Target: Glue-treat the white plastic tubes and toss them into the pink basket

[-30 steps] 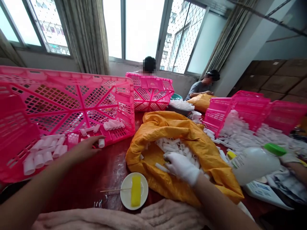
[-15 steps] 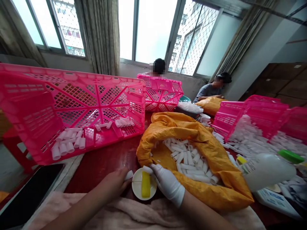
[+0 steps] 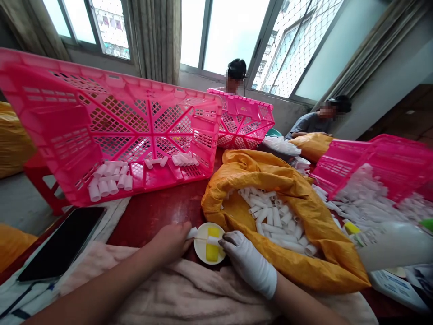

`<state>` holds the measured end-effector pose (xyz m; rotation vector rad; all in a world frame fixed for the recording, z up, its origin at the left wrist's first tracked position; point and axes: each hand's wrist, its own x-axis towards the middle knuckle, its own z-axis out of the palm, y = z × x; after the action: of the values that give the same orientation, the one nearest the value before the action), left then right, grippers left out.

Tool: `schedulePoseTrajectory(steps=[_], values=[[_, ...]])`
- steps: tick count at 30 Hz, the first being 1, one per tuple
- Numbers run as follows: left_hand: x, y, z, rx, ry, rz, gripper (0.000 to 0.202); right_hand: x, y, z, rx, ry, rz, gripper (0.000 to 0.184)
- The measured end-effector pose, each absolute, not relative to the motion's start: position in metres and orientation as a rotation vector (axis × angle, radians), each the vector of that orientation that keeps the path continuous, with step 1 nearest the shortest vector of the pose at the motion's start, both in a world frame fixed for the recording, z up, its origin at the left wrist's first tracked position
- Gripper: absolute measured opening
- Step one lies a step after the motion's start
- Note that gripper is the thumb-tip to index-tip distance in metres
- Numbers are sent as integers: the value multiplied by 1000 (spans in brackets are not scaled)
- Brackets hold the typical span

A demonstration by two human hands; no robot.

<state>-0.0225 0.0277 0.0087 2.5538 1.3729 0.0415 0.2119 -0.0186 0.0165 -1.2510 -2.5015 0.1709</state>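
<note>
L hand (image 3: 172, 242) moved nearer dish (image 3: 199, 247), tube (image 3: 213, 239) in R hand (image 3: 249, 264) part hidden

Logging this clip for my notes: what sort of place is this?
Most likely a small hand-assembly workshop: pink crates holding white plastic tubes, an orange sack full of more, and other people seated farther along the red table by the windows.

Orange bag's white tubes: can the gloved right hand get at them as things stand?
Probably yes. The orange bag lies open beside the right hand, white tubes exposed, nothing between. But that hand already pinches one tube over the dish.
</note>
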Motion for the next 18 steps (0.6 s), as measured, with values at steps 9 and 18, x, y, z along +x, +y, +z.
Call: schedulePoseTrajectory(steps=[9,18], values=[[-22,26,10,2584,1387,13,25,207,-29,12,-1315,-2516,-16,22],[-18,32,13,2445,1466,25,33,200,-36,27,-822,-2846,38,15]])
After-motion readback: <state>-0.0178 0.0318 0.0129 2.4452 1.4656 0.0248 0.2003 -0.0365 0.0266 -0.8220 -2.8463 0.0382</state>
